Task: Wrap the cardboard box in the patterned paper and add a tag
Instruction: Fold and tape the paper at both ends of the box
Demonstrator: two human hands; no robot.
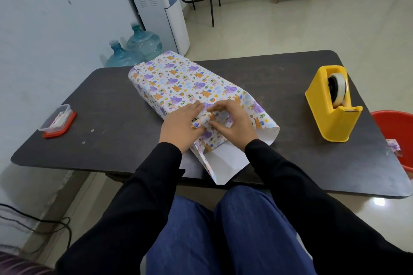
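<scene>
Evidently, box hidden under patterned paper [178,78]; L hand [181,123] flat, R hand [233,123] pinching it.

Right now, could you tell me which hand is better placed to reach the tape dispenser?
Right hand: the tape dispenser stands on its side of the table, while the left hand presses the paper down.

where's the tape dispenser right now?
Head view: the tape dispenser stands on the right side of the table, right of the paper-wrapped box, near the red tub off that edge.
</scene>
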